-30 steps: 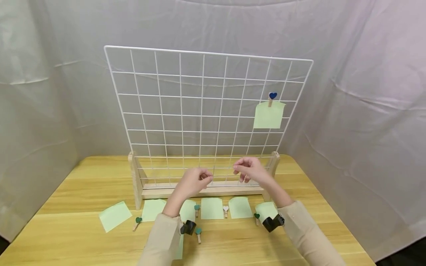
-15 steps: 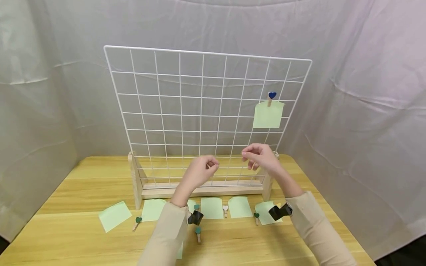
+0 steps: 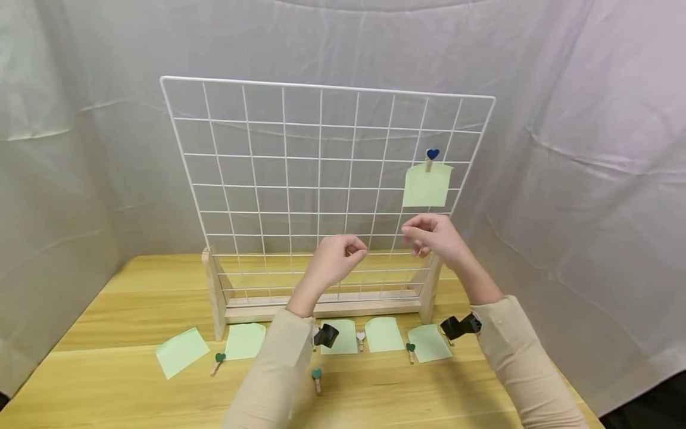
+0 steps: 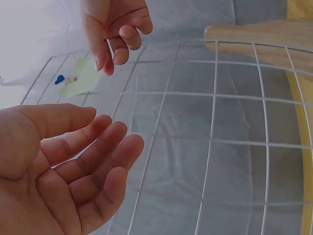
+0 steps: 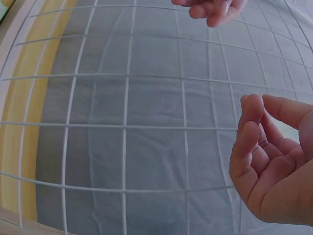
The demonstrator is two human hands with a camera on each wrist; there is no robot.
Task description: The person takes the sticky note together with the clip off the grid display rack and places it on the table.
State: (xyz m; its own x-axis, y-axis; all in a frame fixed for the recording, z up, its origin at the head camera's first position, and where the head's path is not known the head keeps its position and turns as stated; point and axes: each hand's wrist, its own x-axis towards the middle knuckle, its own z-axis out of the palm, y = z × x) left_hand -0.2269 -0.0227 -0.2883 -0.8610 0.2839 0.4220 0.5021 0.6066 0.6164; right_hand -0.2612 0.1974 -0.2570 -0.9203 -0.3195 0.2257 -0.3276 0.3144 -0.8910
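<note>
My left hand [image 3: 337, 259] hovers in front of the lower middle of a white wire grid [image 3: 318, 159]. Its fingers are loosely bent, and nothing shows between them in the left wrist view. To the right, my right hand [image 3: 435, 238] hangs in the air just below a green paper note [image 3: 427, 187]. A wooden clothespin with a blue heart [image 3: 432, 154] fastens that note to the grid. In the right wrist view the right hand [image 5: 274, 164] has its thumb close to the index fingertip, with no object visible there.
Wooden feet [image 3: 212, 292] hold the grid upright on the table [image 3: 134, 310]. Along the front lie several green notes [image 3: 182, 351] and heart clothespins, among them a white one [image 3: 361, 341], a teal one [image 3: 317, 380] and a dark green one [image 3: 218, 362]. Grey cloth [image 3: 579, 226] surrounds the table.
Both hands have risen and moved to the right in front of the grid, the right one nearing the hanging note. The notes and clothespins have stayed in place.
</note>
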